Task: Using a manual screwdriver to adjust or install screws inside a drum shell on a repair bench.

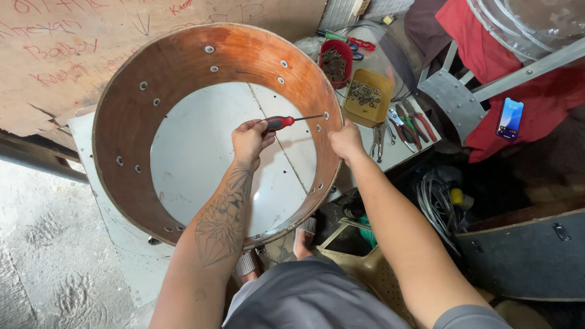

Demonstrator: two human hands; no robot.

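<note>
A big round wooden drum shell (131, 109), reddish-brown inside with screw heads around its wall, stands on a white table (201, 152). Inside the shell, my left hand (251, 139) grips a red-and-black-handled screwdriver (287, 121). Its shaft points right, with the tip at a screw on the shell's right inner wall. My right hand (346, 140) is outside the shell, pressed against the right wall across from the screwdriver tip. Its fingers are hidden behind the wall, so what they hold cannot be told.
A red cup (336, 59) and a yellow tray (368, 96) of metal hardware sit right of the shell, with pliers (413, 122) beside them. A phone (510, 118) lies on red cloth at right. Cables (436, 204) and a dark case (530, 256) lie below.
</note>
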